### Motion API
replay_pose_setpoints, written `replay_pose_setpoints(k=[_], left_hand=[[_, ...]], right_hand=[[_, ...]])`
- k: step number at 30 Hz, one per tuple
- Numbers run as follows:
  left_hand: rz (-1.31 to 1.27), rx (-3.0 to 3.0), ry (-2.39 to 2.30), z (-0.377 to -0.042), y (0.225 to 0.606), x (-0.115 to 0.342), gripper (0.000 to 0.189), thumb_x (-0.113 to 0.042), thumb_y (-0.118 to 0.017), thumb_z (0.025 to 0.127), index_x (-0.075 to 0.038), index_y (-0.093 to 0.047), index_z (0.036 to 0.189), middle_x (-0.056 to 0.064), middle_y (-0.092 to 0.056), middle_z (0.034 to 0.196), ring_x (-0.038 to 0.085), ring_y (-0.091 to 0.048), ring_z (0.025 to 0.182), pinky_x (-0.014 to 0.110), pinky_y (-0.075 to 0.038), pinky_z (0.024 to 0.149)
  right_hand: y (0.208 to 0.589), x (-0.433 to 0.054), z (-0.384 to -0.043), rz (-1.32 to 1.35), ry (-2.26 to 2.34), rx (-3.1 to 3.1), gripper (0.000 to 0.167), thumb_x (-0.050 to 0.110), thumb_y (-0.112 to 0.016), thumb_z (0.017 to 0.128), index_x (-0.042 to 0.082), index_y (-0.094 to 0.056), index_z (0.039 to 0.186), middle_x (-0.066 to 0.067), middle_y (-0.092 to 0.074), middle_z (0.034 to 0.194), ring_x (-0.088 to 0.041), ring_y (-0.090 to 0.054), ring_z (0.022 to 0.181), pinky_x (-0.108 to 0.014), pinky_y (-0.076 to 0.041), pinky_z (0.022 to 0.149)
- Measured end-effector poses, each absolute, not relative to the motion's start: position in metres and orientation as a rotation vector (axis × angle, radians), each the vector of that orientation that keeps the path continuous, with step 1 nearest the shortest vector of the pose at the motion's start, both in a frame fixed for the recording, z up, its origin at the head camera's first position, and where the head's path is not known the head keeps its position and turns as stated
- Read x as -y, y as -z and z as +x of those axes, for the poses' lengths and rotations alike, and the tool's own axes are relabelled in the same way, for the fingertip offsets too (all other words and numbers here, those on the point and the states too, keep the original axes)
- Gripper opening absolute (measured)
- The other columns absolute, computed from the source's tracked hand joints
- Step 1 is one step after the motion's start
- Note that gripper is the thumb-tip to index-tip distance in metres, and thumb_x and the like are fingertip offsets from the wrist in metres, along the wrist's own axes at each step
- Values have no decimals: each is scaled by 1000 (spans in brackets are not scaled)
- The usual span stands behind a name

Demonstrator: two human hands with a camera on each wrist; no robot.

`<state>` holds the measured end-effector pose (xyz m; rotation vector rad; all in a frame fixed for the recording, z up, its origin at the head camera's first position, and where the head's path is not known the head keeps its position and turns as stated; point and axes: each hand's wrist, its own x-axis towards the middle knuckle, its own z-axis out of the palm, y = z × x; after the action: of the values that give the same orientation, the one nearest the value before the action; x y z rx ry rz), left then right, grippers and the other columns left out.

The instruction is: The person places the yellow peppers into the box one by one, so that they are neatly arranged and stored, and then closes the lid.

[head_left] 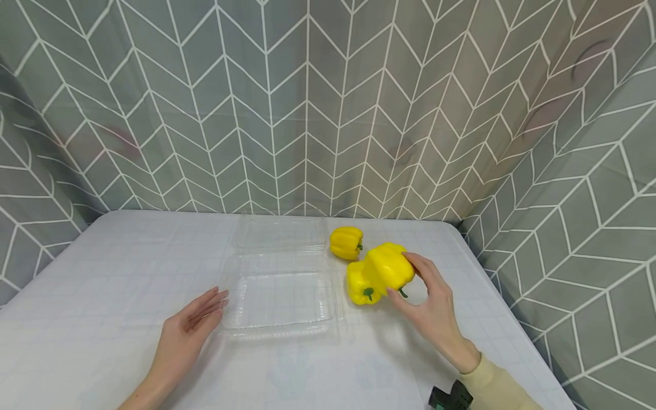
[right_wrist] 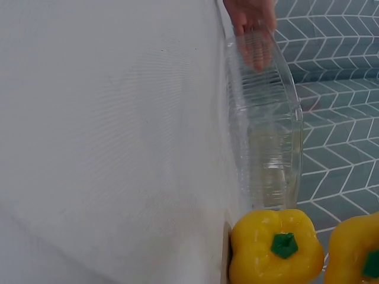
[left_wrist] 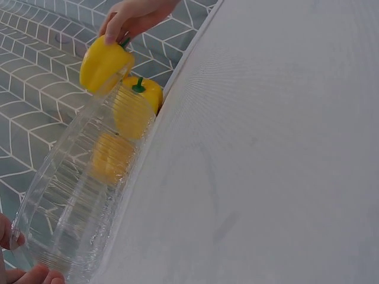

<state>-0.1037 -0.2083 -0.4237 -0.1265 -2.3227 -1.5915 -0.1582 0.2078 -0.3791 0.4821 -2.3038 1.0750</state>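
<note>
My right hand (head_left: 430, 302) grips a yellow bell pepper (head_left: 392, 265) between thumb and fingers. In the left wrist view this pepper (left_wrist: 103, 65) is raised off the table. A second yellow bell pepper (head_left: 359, 285) with a green stem sits just left of it, partly hidden by it in the head view. Farther back lies a third yellow bell pepper (head_left: 345, 242). A clear plastic clamshell container (head_left: 287, 327) lies unfolded left of the peppers. At its left end is my left hand (head_left: 187, 322), fingers extended and touching the wall.
The container's clear lid (head_left: 281, 232) lies flat behind its base, toward the curtain. A white cloth covers the table (head_left: 102, 285). A grey patterned curtain (head_left: 287, 114) borders the back and sides. A black device (head_left: 451, 396) sits by the right wrist.
</note>
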Motion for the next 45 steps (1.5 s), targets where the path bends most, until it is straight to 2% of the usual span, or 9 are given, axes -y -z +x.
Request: replay_pose_setpoints(k=[11, 19, 23, 36, 39, 45], left_hand=[[-141, 2315, 1600, -104, 425, 209, 42, -9, -63, 99, 3, -55, 139, 1, -69, 126, -7, -63, 109, 7, -50, 92], [-138, 2323, 1594, -104, 425, 210, 43, -9, -63, 99, 2, -54, 139, 3, -69, 127, -7, -63, 109, 6, -50, 92], [-140, 2321, 1589, -103, 425, 210, 42, -9, -63, 99, 3, -54, 139, 3, -69, 127, -7, -63, 109, 6, -50, 92], [-127, 2340, 1562, -104, 424, 208, 42, -10, -62, 100, 2, -54, 139, 15, -67, 128, -9, -62, 109, 5, -49, 91], [-123, 2353, 1548, -103, 424, 208, 42, -12, -62, 100, 1, -54, 140, 17, -66, 130, -9, -61, 109, 4, -49, 92], [-109, 2363, 1559, -103, 423, 208, 43, -14, -61, 101, 1, -53, 141, 18, -65, 131, -10, -60, 110, 4, -48, 92]], right_hand=[[375, -196, -162, 585, -1131, 2270, 72, 7, -85, 77, 16, -55, 142, -2, -57, 140, -22, -56, 125, -8, -36, 109], [374, -188, -164, 640, -1157, 2240, 75, 6, -87, 74, 16, -55, 141, -3, -59, 139, -21, -57, 121, -9, -36, 108], [373, -184, -167, 676, -1186, 2243, 73, 7, -86, 76, 16, -55, 142, -2, -58, 140, -20, -57, 120, -10, -38, 107], [375, -164, -174, 727, -1280, 2303, 71, 11, -84, 80, 12, -53, 143, 1, -56, 142, -19, -58, 124, -18, -46, 107], [375, -157, -175, 752, -1310, 2303, 72, 12, -85, 80, 12, -52, 144, -1, -56, 143, -21, -57, 126, -23, -48, 108], [377, -146, -177, 786, -1298, 2330, 71, 15, -83, 82, 17, -50, 146, -2, -53, 147, -24, -52, 133, -41, -47, 111]])
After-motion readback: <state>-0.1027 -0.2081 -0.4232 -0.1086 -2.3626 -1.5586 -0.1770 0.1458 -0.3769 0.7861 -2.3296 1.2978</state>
